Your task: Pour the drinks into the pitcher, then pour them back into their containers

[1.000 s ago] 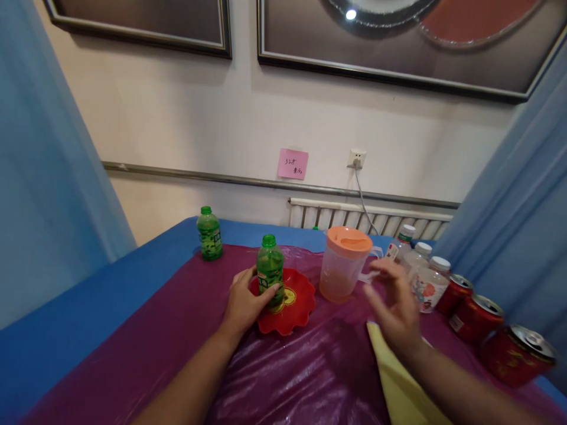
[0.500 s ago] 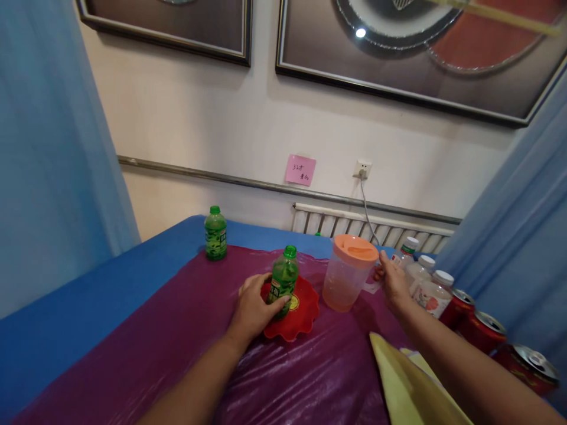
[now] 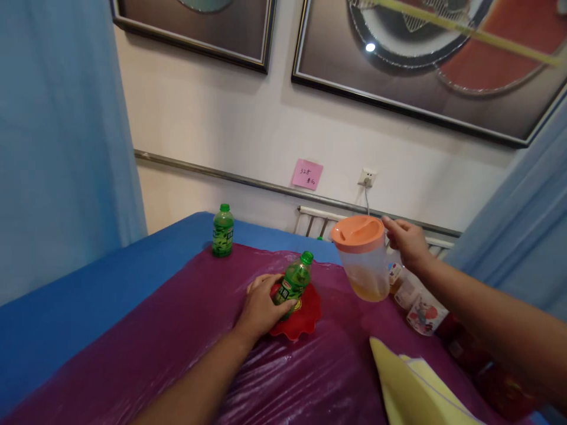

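Observation:
My left hand (image 3: 264,304) is closed around a green drink bottle (image 3: 296,280), which leans to the right over a red scalloped plate (image 3: 305,313). In my right hand (image 3: 405,239) is the handle of a clear plastic pitcher (image 3: 365,274) with an orange lid (image 3: 361,232). The pitcher is tilted and raised off the table, to the right of the bottle, with a little yellowish liquid at its bottom. My fingers hide most of the handle.
A second green bottle (image 3: 222,231) stands at the back left. On the right are several clear bottles (image 3: 426,313) and red cans (image 3: 507,386), partly behind my right arm. A yellow cloth (image 3: 411,383) lies at front right on the purple plastic sheet (image 3: 186,342). Blue curtains (image 3: 66,130) hang at the sides.
My right hand has lifted the pitcher off the table and tipped it toward the left. The bottle in my left hand has gone from nearly upright to leaning right. The view has shifted slightly.

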{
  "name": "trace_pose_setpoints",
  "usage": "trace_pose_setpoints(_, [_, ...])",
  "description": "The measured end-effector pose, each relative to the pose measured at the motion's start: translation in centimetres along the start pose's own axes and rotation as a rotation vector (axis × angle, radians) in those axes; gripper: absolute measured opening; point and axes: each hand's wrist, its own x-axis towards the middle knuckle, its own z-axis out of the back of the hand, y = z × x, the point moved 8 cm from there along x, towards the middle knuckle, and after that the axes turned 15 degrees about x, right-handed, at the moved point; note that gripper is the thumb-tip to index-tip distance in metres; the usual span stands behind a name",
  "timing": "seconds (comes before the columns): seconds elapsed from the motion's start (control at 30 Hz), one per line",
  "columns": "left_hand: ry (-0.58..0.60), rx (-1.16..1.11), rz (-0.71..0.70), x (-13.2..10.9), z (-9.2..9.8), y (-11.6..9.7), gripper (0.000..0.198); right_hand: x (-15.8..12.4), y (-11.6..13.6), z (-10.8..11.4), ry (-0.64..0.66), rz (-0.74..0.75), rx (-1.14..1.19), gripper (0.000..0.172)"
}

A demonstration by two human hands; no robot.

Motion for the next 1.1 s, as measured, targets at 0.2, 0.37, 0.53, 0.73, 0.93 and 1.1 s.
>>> trace_pose_setpoints(0.2, [0.012, 0.000, -0.021, -0.1, 0.2, -0.3, 0.060, 1.6, 5.3, -2.8, 0.150, 0.052, -0.074, 0.057])
trace_pose_setpoints(0.37, [-0.001, -0.021, -0.038, -0.2, 0.4, -0.5, 0.059, 1.7, 7.8, -5.0, 0.250, 0.132, -0.176, 0.056])
trace_pose_setpoints(0.53, [0.015, -0.037, -0.033, -0.3, 0.3, -0.6, 0.061, 2.0, 8.5, -6.0, 0.282, 0.172, -0.190, 0.054])
trace_pose_setpoints(0.73, [0.026, -0.042, -0.025, -0.3, 0.3, -0.7, 0.063, 2.0, 9.0, -6.9, 0.343, 0.204, -0.253, 0.052])
trace_pose_setpoints(0.93, [0.045, -0.045, 0.004, -0.4, 0.2, -0.6, 0.064, 1.9, 9.4, -7.3, 0.362, 0.218, -0.304, 0.049])
trace_pose_setpoints(1.1, [0.028, -0.045, 0.000, -0.4, 0.3, -0.5, 0.063, 1.9, 10.1, -7.6, 0.362, 0.262, -0.355, 0.051])
